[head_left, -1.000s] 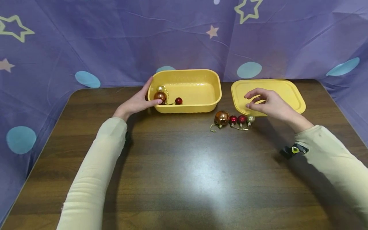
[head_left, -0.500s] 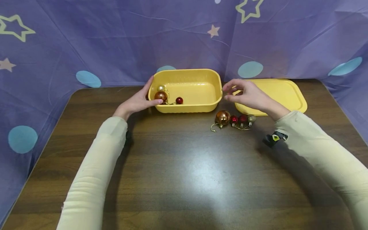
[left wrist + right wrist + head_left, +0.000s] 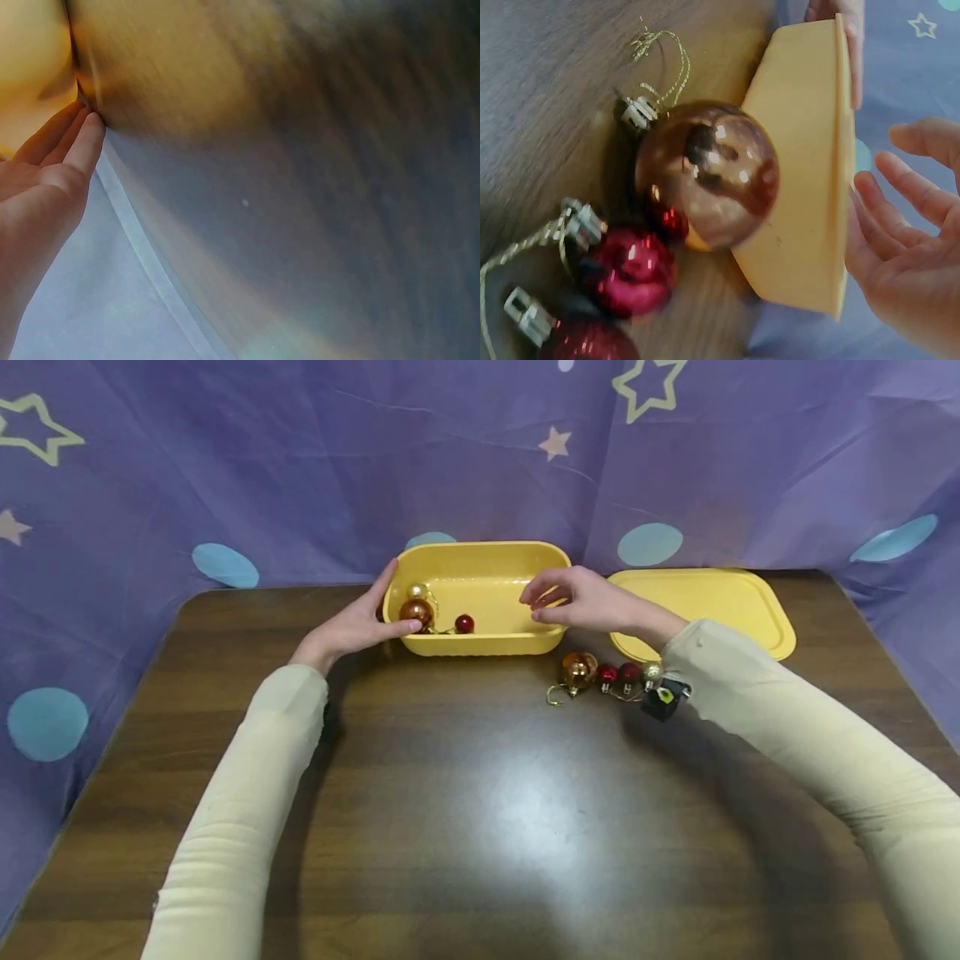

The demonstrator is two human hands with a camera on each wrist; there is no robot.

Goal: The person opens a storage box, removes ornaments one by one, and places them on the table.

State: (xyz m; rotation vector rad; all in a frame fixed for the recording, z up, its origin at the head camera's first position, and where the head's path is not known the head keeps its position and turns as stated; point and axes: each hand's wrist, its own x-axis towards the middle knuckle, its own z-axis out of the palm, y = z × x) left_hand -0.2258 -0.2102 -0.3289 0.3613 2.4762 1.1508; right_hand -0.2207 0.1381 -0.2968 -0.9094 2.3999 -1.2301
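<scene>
My left hand (image 3: 348, 631) grips the left end of a yellow plastic box (image 3: 483, 646), thumb over the near rim and fingers along the outside. Inside the box, at the left, lie a copper bauble (image 3: 416, 612), a small gold bauble (image 3: 417, 592) and a small red bauble (image 3: 464, 624). My right hand (image 3: 588, 600) is over the box's right end, fingers loosely bent and apart; the right wrist view shows nothing between them. Below that hand, a larger copper bauble (image 3: 709, 176) and a shiny red bauble (image 3: 630, 270) lie outside the box.
A glittery dark red bauble (image 3: 632, 674) and a glittery gold bauble (image 3: 652, 673) continue the row on the wooden table (image 3: 450, 793). The yellow lid (image 3: 720, 610) lies flat to the right of the box. A purple star-patterned cloth (image 3: 450, 452) hangs behind.
My right hand has moved left, from above the lid to over the right end of the box. My left hand stays on the box, and the baubles lie as before.
</scene>
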